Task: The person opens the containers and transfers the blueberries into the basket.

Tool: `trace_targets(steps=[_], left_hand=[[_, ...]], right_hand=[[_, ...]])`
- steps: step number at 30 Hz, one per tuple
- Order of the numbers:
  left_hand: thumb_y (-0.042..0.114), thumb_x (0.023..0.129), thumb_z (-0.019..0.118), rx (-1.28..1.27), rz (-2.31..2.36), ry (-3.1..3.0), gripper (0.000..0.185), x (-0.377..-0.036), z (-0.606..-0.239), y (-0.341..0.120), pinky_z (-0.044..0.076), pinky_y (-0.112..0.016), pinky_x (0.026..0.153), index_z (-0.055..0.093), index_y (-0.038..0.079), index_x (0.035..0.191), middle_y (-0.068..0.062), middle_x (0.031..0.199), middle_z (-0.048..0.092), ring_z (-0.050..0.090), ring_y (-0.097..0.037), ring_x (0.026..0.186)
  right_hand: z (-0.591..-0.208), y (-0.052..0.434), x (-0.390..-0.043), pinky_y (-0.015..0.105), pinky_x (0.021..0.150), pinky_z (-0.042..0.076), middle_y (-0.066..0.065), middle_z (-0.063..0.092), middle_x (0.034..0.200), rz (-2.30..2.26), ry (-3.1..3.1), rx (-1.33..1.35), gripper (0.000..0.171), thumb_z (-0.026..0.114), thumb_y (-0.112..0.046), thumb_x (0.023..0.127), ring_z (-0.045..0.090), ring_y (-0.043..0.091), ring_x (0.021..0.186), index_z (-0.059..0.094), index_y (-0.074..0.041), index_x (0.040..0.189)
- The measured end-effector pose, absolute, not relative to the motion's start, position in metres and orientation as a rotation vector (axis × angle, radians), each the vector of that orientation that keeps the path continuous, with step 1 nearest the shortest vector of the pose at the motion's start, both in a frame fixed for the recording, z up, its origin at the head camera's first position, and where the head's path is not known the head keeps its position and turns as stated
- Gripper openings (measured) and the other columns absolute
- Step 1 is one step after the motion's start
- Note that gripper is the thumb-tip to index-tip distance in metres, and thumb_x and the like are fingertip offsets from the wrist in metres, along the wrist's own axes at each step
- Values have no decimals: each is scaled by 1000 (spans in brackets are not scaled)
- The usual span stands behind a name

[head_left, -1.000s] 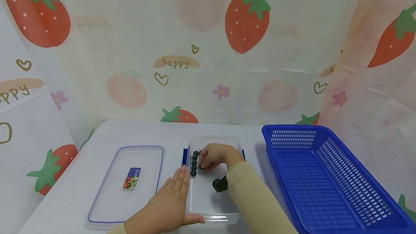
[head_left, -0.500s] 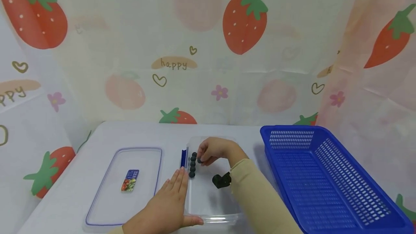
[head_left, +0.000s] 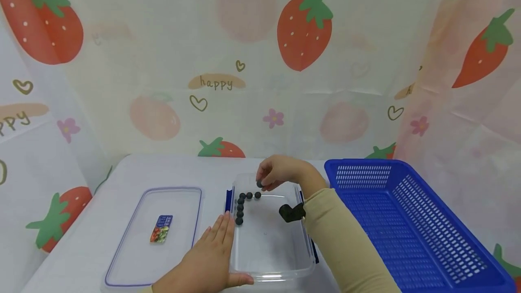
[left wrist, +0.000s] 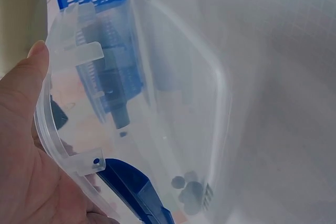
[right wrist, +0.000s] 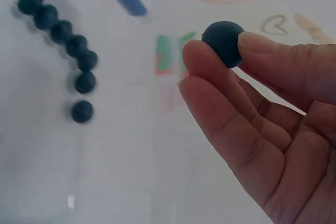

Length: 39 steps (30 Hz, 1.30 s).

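Note:
A clear plastic box point(head_left: 272, 238) with blue side clips point(left wrist: 131, 182) stands before me. My left hand point(head_left: 207, 250) lies along its left wall with straight fingers, the thumb point(left wrist: 34, 64) at the near rim. Over the far end of the box, my right hand point(head_left: 281, 172) pinches a small dark blue ball point(right wrist: 223, 44) between thumb and fingertips. Below it, inside the box, several like balls point(head_left: 240, 208) form a row up the left side that bends right along the far wall. The last ball point(right wrist: 82, 112) of that row sits slightly apart.
A clear lid point(head_left: 122, 257) with a blue-purple seal and a fruit label point(head_left: 161, 229) lies left of the box. To the right stands a large blue perforated basket point(head_left: 366, 163). A strawberry-print sheet point(head_left: 260, 103) hangs behind the white table.
My right hand has gone from the row of balls up and to the right, with a ball in its pinch. Further balls now show along the far wall. The left hand stays put.

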<state>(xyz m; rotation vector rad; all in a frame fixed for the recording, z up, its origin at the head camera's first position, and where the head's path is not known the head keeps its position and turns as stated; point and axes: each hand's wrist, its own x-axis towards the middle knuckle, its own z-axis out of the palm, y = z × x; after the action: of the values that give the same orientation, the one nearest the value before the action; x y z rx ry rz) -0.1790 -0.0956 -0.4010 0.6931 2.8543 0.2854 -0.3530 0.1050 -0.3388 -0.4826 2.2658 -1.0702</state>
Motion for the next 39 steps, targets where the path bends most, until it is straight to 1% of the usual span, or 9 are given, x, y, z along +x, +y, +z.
trace_targets(steps=[3,7,10,15,17,23,30,34,39], left_hand=[[85,66,36,698,263,2852,121,-179,-403,-96,20,-54,105,12,-5,144,-23,150,6,7,-35,138],[85,67,33,722,245,2867,121,-178,-403,-96,21,-53,105,12,-6,143,-24,150,6,7,-36,137],[85,67,33,735,250,2868,121,-177,-403,-96,22,-53,104,13,-7,143,-24,150,6,7,-36,137],[85,68,33,744,254,2867,120,-176,-402,-96,22,-53,105,13,-7,143,-26,149,6,7,-37,137],[85,68,33,745,257,2868,121,-176,-402,-96,22,-53,105,13,-7,143,-26,149,6,7,-37,137],[84,68,35,751,261,2880,120,-176,-404,-97,22,-53,105,12,-7,143,-25,149,6,7,-37,137],[83,69,36,774,271,2914,120,-175,-405,-97,23,-52,105,15,-8,142,-25,149,9,10,-37,137],[84,68,37,763,281,2907,120,-175,-405,-96,23,-52,105,13,-8,142,-25,149,8,10,-37,137],[86,67,33,746,285,2895,122,-176,-404,-96,22,-52,105,12,-7,143,-25,149,7,8,-36,137]], right_hand=[[-330,118,-355,36,76,53,16,63,90,-1104,2259,-488,7,58,3,85,64,23,78,62,0,90],[-318,138,-356,40,81,51,21,62,95,-1166,2253,-492,10,57,5,85,64,28,84,60,2,93],[-313,156,-356,38,81,51,23,62,98,-1207,2250,-496,11,56,5,85,64,28,86,59,3,96],[-308,189,-358,38,82,51,16,64,93,-1274,2256,-511,13,55,4,87,65,24,85,57,5,100],[-308,202,-358,39,82,50,16,63,93,-1291,2266,-514,14,55,3,87,64,23,85,57,6,101],[-309,241,-357,39,83,50,23,59,99,-1325,2304,-480,16,55,2,88,64,23,87,55,9,102],[-313,285,-352,42,87,47,20,58,104,-1347,2320,-399,23,55,1,88,60,31,99,51,11,108],[-319,310,-348,41,87,47,19,57,104,-1390,2302,-369,26,55,3,87,60,29,98,48,14,110],[-331,340,-343,36,85,49,10,57,98,-1409,2292,-321,23,54,4,87,62,21,93,49,14,108]])
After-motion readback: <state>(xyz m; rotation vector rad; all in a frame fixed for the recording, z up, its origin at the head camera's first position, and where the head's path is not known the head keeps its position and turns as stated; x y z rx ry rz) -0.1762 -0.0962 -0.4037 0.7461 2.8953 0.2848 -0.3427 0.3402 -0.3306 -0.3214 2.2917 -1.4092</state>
